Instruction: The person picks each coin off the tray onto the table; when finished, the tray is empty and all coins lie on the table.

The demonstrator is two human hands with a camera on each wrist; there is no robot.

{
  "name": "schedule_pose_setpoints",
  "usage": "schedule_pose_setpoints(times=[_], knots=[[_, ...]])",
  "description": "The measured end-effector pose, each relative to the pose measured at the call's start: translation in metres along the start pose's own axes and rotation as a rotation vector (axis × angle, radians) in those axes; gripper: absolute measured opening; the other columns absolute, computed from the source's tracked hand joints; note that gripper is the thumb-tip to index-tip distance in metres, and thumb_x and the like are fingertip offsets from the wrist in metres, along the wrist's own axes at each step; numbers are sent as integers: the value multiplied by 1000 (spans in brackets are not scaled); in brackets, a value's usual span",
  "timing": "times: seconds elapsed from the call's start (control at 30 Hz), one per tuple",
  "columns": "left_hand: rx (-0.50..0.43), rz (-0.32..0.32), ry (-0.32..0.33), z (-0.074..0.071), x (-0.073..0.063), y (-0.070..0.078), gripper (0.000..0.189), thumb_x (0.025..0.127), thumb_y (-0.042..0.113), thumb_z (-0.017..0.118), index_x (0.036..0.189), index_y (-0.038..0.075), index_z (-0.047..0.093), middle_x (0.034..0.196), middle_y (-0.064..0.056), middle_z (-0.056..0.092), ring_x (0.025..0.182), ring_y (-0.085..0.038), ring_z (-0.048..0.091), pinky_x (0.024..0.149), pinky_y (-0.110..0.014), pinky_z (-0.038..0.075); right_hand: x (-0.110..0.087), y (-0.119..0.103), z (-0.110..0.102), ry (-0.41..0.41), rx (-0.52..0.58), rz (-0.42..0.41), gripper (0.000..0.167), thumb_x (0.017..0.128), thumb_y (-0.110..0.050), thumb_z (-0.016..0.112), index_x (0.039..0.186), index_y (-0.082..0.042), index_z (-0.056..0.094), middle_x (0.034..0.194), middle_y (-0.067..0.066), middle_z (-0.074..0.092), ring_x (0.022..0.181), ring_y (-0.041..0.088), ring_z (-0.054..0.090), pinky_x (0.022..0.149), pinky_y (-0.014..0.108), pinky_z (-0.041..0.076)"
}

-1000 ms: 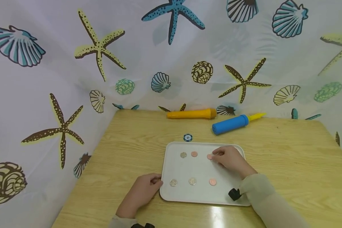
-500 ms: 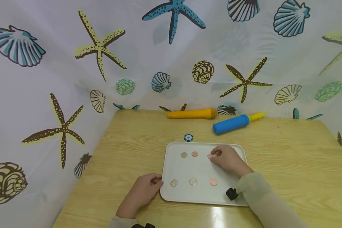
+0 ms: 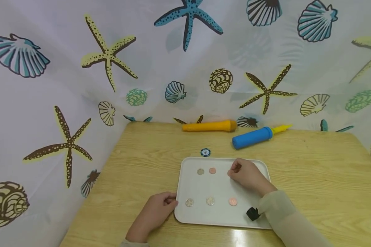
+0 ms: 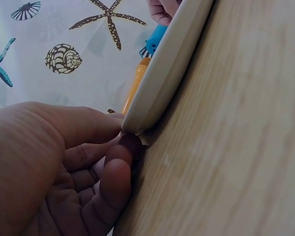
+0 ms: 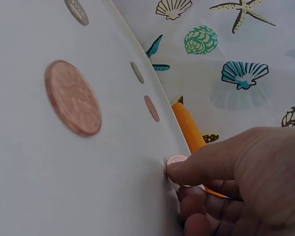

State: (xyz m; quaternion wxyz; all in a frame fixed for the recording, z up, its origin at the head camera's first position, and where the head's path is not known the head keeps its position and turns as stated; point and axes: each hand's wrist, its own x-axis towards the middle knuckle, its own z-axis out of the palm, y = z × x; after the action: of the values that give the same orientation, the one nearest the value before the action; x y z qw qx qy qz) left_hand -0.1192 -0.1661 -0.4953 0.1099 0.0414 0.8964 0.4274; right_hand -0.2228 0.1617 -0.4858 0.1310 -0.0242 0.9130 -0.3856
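Observation:
A white tray (image 3: 201,219) lies on the wooden table with several coins on it. My right hand (image 3: 248,175) is over its back right part, pinching a copper coin (image 5: 176,160) between thumb and fingers; that coin is tipped up, and I cannot tell if its edge touches the tray. To its left in the back row lie a copper coin (image 3: 212,170) and a silver coin (image 3: 200,172). The front row has two silver coins, one at left (image 3: 189,202), one in the middle (image 3: 210,201), and a copper coin (image 3: 233,201). My left hand (image 3: 156,210) pinches the tray's left rim.
Behind the tray lies a blue patterned poker chip (image 3: 205,152). Farther back are an orange microphone-shaped tube (image 3: 208,126) and a blue hand pump (image 3: 253,138) with a yellow nozzle. A shell-and-starfish cloth (image 3: 191,72) hangs along the back and left of the table (image 3: 136,164).
The right fingers have closed on the copper coin at the back right and tipped it up. The left hand stays at the tray rim. The head view has shifted slightly.

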Motion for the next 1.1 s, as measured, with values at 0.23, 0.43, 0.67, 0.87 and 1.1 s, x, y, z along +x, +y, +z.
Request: schedule_pose_setpoints(times=[0.23, 0.43, 0.67, 0.87, 1.1], knots=[[-19, 5, -11, 1, -2, 0, 32, 96, 20, 69, 121, 1, 70, 88, 3, 68, 73, -11, 58, 66, -25, 49, -4, 9, -3, -9, 84, 3, 21, 94, -25, 73, 107, -9, 69, 93, 4, 64, 79, 20, 55, 67, 30, 47], [-60, -3, -22, 1, -1, -2, 32, 96, 19, 68, 122, 0, 69, 86, 2, 67, 63, -11, 58, 59, -25, 49, -6, 15, -10, -16, 287, 51, 33, 91, -33, 77, 112, -8, 72, 81, 7, 64, 64, 19, 55, 60, 31, 48], [-93, 10, -23, 0, 0, 0, 34, 96, 19, 68, 123, -2, 68, 85, 1, 67, 58, -12, 57, 54, -26, 49, -9, 27, -31, 22, 416, 88, 42, 91, -36, 76, 118, -4, 72, 97, 8, 70, 80, 21, 62, 72, 30, 53], [-87, 7, -29, -1, 0, 1, 33, 96, 18, 68, 122, -2, 67, 85, 1, 66, 59, -12, 57, 54, -26, 49, -12, 39, -52, 42, 477, 136, 51, 91, -36, 76, 127, -2, 67, 103, 8, 72, 89, 20, 63, 76, 29, 54], [-87, -2, -36, 0, 3, -5, 32, 96, 18, 67, 122, -1, 68, 86, 2, 66, 61, -12, 58, 56, -26, 50, -20, 53, -67, 67, 431, 136, 58, 93, -40, 73, 132, 0, 63, 107, 8, 72, 92, 18, 64, 77, 29, 54]])
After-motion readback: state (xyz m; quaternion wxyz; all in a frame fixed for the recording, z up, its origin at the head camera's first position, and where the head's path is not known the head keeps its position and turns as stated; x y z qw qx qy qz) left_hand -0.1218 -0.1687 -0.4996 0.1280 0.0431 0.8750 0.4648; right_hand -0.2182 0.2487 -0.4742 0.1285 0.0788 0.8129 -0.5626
